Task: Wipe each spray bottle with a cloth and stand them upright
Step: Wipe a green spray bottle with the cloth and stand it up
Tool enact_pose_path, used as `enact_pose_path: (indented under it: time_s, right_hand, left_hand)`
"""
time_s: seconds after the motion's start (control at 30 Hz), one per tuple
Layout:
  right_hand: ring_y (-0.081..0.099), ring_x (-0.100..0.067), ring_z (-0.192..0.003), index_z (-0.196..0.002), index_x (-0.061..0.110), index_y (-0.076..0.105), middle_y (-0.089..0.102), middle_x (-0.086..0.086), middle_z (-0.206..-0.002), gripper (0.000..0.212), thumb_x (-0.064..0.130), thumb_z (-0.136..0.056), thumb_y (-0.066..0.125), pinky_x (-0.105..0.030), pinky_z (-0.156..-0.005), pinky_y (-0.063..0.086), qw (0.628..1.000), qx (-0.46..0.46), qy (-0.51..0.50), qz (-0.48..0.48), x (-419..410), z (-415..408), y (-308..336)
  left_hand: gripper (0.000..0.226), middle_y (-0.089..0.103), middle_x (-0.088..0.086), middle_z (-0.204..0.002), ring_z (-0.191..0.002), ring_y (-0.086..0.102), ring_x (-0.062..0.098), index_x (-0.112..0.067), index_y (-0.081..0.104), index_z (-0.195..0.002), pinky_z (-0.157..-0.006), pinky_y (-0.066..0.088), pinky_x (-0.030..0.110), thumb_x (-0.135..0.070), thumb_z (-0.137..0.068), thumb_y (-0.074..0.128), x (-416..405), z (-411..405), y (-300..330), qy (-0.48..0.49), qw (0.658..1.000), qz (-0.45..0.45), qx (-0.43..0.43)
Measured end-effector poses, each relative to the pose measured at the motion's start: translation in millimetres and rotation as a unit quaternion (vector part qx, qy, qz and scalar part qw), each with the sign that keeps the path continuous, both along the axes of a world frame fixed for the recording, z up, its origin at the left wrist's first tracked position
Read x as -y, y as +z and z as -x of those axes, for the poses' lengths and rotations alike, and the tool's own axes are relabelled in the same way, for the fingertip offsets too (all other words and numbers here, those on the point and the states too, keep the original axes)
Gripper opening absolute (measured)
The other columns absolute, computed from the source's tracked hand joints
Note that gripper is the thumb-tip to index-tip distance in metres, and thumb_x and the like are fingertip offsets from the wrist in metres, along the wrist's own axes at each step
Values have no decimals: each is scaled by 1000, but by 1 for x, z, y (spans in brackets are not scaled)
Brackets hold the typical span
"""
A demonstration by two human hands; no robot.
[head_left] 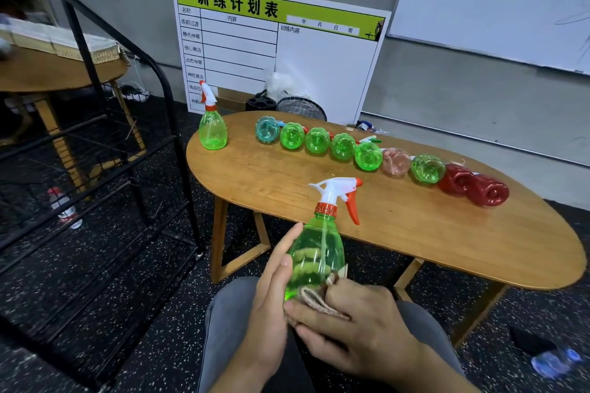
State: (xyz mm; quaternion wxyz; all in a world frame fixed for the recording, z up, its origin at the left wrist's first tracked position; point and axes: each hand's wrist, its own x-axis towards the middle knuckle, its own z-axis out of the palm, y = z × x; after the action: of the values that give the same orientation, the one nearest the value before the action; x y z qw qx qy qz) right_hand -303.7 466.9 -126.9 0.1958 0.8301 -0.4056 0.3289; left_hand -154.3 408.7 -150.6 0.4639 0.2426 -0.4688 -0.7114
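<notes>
— While you count, what's in the hands?
— One green spray bottle (316, 252), upright above the lap, just off the near edge of the wooden table (287, 175). The left hand (271, 290) has its fingers wrapped round the body; the right hand (354, 325) pinches a beige cloth (319, 300) against its base.
— And on the table?
— One green bottle standing (212, 129) at the far left. Nine lying in a row: one teal (267, 130), five green, one pink (396, 161), two red (488, 192).
</notes>
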Motion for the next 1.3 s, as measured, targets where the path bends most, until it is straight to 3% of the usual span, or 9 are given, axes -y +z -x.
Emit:
enact_pose_path:
  time_s: [0.1,0.3,0.4,0.47,0.63,0.83,0.97,1.17,1.3]
  right_hand:
    - [49,-10,-67,-119,30,79,58,4,-79,24,35,-96,74,-21,-53,40,1000,17,-10,-2,7,5,7]
    - [48,-4,-63,-119,28,79,47,10,-75,25,33,-101,62,-13,-58,33,954,279,-79,-77,41,22,26]
    - [45,-5,-60,-119,28,79,42,16,-73,27,33,-100,61,-13,-57,30,951,277,-88,-101,47,25,28]
    - [46,-5,-62,-120,26,79,43,15,-72,27,32,-100,62,-14,-59,32,942,308,-75,-109,47,25,27]
    - [54,-10,-69,-119,21,78,63,2,-82,29,31,-100,59,-23,-60,42,909,394,-117,-66,43,30,30]
    - [57,-6,-70,-115,18,79,60,7,-82,21,19,-98,67,-16,-62,42,926,344,-155,-34,41,24,33]
    - [60,-9,-70,-119,27,78,60,9,-87,25,34,-102,61,-29,-59,50,939,296,-165,-54,43,16,33]
    - [54,-5,-71,-124,37,74,49,11,-88,28,41,-102,58,-30,-56,50,954,247,-132,-111,33,0,24]
    - [51,-7,-72,-124,35,75,55,4,-87,26,35,-100,65,-27,-53,48,988,112,-58,-85,9,-1,11]
  left_hand:
    - [38,68,9,-142,-133,64,30,-44,62,-141,-112,49,45,-35,-111,41,-1,1,0,-2,1000,-2,-5]
    - [43,62,1,-150,-140,58,26,-39,60,-145,-118,40,59,-46,-103,52,-3,1,1,0,999,39,18]
    - [76,59,-3,-153,-143,55,22,-36,50,-154,-116,46,48,-65,-88,73,-4,0,0,4,995,78,59]
    - [89,62,-4,-149,-139,59,20,-32,44,-156,-110,51,36,-60,-80,84,-5,0,1,-11,995,81,58]
    - [71,63,-11,-147,-137,59,14,-40,50,-151,-104,54,33,-44,-85,76,-7,5,1,18,997,70,31]
    - [51,66,-6,-144,-134,63,19,-51,56,-144,-109,53,44,-38,-95,62,-6,5,0,24,998,58,23]
    - [46,60,-6,-152,-142,56,21,-53,53,-146,-120,39,55,-48,-101,56,-6,7,-3,8,997,61,46]
    - [46,55,-6,-156,-146,51,21,-48,54,-148,-123,36,54,-45,-103,50,-2,7,-8,15,998,57,39]
    - [40,67,5,-144,-135,62,27,-45,57,-146,-110,51,43,-34,-109,46,-4,4,-3,22,999,36,27]
